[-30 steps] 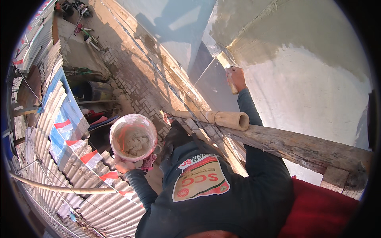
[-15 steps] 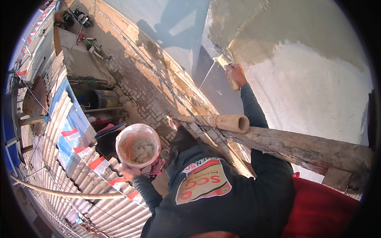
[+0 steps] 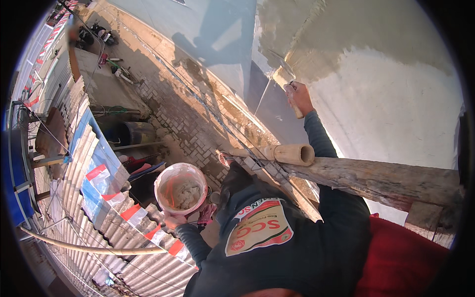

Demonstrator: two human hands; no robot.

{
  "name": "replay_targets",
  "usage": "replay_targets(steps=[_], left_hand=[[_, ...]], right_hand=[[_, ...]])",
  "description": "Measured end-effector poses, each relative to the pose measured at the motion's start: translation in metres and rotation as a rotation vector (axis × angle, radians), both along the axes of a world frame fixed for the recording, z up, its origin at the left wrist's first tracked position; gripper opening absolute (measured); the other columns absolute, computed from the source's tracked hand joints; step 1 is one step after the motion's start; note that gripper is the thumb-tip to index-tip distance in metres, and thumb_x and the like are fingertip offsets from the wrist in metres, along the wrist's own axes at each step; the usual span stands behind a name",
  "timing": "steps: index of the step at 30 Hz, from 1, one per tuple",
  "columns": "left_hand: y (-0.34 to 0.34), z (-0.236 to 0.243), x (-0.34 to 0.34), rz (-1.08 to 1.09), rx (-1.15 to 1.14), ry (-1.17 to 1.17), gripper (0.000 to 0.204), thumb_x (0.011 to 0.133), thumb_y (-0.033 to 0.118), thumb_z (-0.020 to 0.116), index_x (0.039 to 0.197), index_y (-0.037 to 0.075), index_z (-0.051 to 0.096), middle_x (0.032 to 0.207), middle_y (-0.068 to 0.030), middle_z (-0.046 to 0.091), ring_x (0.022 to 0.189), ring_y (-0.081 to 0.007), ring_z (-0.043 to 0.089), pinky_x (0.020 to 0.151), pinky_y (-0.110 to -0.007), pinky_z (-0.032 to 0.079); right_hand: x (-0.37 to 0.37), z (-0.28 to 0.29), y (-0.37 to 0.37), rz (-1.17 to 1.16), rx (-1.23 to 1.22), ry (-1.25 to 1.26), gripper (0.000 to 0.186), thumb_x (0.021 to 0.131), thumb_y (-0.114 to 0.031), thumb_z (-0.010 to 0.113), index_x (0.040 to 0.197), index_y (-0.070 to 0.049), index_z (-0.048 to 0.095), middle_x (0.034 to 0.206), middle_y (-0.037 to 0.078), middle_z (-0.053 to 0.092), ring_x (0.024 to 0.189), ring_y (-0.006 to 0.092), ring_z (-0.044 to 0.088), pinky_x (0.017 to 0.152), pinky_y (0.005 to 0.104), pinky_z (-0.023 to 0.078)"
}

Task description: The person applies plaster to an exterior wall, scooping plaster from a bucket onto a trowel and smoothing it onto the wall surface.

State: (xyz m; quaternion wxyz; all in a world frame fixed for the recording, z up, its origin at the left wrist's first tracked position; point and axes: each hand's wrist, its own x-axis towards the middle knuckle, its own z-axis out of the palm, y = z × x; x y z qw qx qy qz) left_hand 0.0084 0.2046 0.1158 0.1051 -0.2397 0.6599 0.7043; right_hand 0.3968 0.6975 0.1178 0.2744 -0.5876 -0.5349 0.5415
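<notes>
My right hand (image 3: 300,98) is closed round the pale handle of a trowel (image 3: 284,77) with a cream-coated blade. The blade is against the wall (image 3: 381,104), near the corner where a darker, damp-looking coat meets paler surface. Low on the left, my left hand (image 3: 174,221) grips the near rim of a whitish-pink bucket (image 3: 157,190). Inside the bucket is a lumpy grey-white mix (image 3: 187,194). My fingers on the rim are partly hidden.
A weathered wooden beam (image 3: 376,180) and a cut bamboo pole (image 3: 282,153) cross between me and the wall. Far below runs a paved alley (image 3: 183,126). Corrugated roofing (image 3: 111,218) with red-white bunting (image 3: 131,212) lies left; thin cables cross the view.
My right hand has shifted slightly down and right with the trowel, whose blade now shows broader against the wall. The bucket and my left hand sit slightly right and lower in view.
</notes>
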Motion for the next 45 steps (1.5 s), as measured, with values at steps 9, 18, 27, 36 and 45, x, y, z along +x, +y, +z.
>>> replay_targets(steps=[9, 18, 27, 36, 45], left_hand=[[0.007, -0.013, -0.001, 0.08, 0.015, -0.017, 0.035, 0.092, 0.009, 0.05, 0.117, -0.015, 0.052, 0.124, -0.0193, 0.056, 0.111, -0.0273, 0.056, 0.099, -0.037, 0.044], [-0.003, -0.024, 0.003, 0.079, -0.06, -0.004, 0.038, 0.093, 0.01, 0.049, 0.122, -0.014, 0.05, 0.125, -0.0184, 0.055, 0.111, -0.0258, 0.056, 0.099, -0.038, 0.044], [0.02, -0.035, 0.004, 0.067, -0.089, -0.123, 0.038, 0.093, 0.012, 0.05, 0.121, -0.013, 0.051, 0.121, -0.0176, 0.057, 0.105, -0.0275, 0.059, 0.094, -0.04, 0.048], [-0.012, -0.055, 0.002, 0.069, -0.163, -0.119, 0.038, 0.087, 0.01, 0.053, 0.116, -0.014, 0.055, 0.116, -0.0151, 0.059, 0.097, -0.0258, 0.06, 0.089, -0.039, 0.051], [-0.028, -0.072, 0.004, 0.072, -0.279, -0.162, 0.037, 0.089, 0.019, 0.055, 0.11, -0.011, 0.059, 0.109, -0.0135, 0.062, 0.09, -0.0236, 0.062, 0.079, -0.038, 0.053]], right_hand=[[-0.001, -0.005, -0.017, 0.121, 0.053, -0.12, 0.028, 0.09, -0.023, 0.059, 0.075, 0.0, 0.056, 0.061, 0.005, 0.053, 0.048, 0.0134, 0.052, 0.044, 0.0305, 0.043], [0.01, 0.017, -0.006, 0.001, 0.074, -0.038, 0.026, 0.088, -0.019, 0.059, 0.076, 0.003, 0.055, 0.064, 0.008, 0.056, 0.048, 0.0152, 0.054, 0.045, 0.0322, 0.045], [0.035, 0.071, -0.065, 0.088, 0.042, -0.134, 0.027, 0.087, -0.02, 0.063, 0.076, 0.003, 0.055, 0.064, 0.005, 0.056, 0.045, 0.0114, 0.052, 0.042, 0.0275, 0.041], [0.03, 0.032, -0.097, -0.104, 0.107, 0.169, 0.024, 0.098, -0.022, 0.051, 0.1, 0.002, 0.055, 0.074, 0.004, 0.053, 0.055, 0.0089, 0.05, 0.049, 0.0245, 0.043], [-0.008, 0.09, -0.06, -0.205, 0.435, 0.36, 0.031, 0.102, -0.029, 0.042, 0.105, 0.0, 0.053, 0.071, 0.002, 0.051, 0.054, 0.0083, 0.048, 0.047, 0.0234, 0.041]])
